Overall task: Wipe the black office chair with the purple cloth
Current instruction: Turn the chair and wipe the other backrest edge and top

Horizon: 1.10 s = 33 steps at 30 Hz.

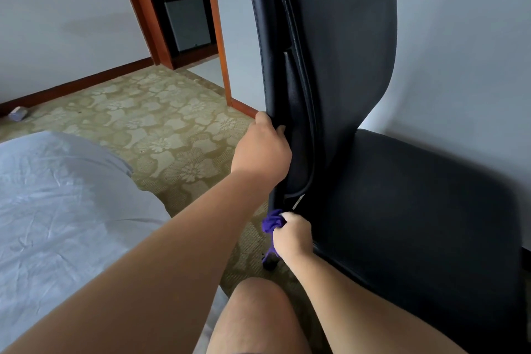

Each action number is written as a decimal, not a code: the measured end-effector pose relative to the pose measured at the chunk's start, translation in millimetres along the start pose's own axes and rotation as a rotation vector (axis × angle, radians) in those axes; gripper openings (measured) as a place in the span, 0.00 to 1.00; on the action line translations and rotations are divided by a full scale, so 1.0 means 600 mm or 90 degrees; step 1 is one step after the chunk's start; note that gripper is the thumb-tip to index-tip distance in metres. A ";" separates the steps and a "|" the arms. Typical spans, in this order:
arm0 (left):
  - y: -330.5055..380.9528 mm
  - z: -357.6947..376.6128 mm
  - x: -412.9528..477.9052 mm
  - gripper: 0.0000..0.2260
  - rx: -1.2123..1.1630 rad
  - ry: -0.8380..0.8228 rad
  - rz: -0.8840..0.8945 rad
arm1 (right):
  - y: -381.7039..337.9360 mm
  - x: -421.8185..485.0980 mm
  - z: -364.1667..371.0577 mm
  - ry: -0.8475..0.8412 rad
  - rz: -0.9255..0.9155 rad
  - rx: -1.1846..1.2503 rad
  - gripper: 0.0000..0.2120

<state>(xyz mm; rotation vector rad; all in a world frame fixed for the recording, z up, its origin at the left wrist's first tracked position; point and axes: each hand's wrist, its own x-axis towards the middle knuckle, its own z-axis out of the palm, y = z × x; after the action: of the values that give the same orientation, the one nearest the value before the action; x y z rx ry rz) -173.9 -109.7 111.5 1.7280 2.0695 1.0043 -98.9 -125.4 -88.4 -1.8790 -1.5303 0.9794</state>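
While curling the fingers of the left hand (pixel 263 149) round the side edge of the black office chair (pixel 344 66) backrest, and gripping it firmly, bunching the purple cloth (pixel 273 220) tight in the right hand (pixel 293 238), holding it low against the chair at the joint of backrest and seat, just below the left hand; working beside a white bed (pixel 57 210), bare knee (pixel 255 304) over patterned carpet (pixel 161 115)

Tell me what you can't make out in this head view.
Head view:
Black office chair: top cut off by the upper edge; base mostly hidden under its seat.
Purple cloth: mostly bunched inside the right hand.
Left hand: fingers partly hidden behind the backrest edge.
Pale floor object: too small.
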 end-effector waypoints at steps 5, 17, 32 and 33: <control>-0.005 -0.003 -0.002 0.07 -0.011 -0.010 0.016 | -0.044 0.030 -0.004 0.177 0.245 0.423 0.11; -0.009 0.005 0.002 0.08 -0.006 0.018 0.038 | -0.051 -0.004 -0.024 0.138 0.184 0.405 0.05; -0.024 -0.011 -0.027 0.20 0.254 -0.226 -0.088 | -0.048 -0.065 -0.222 0.164 0.012 0.399 0.11; -0.022 -0.007 -0.036 0.19 0.256 -0.242 -0.094 | -0.040 -0.064 -0.246 0.167 -0.008 0.356 0.11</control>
<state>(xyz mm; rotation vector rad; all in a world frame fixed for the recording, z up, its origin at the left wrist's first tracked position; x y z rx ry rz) -181.2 -132.3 101.0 1.7366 2.1946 0.1981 0.4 -150.5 27.0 -1.5193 -0.9842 0.9834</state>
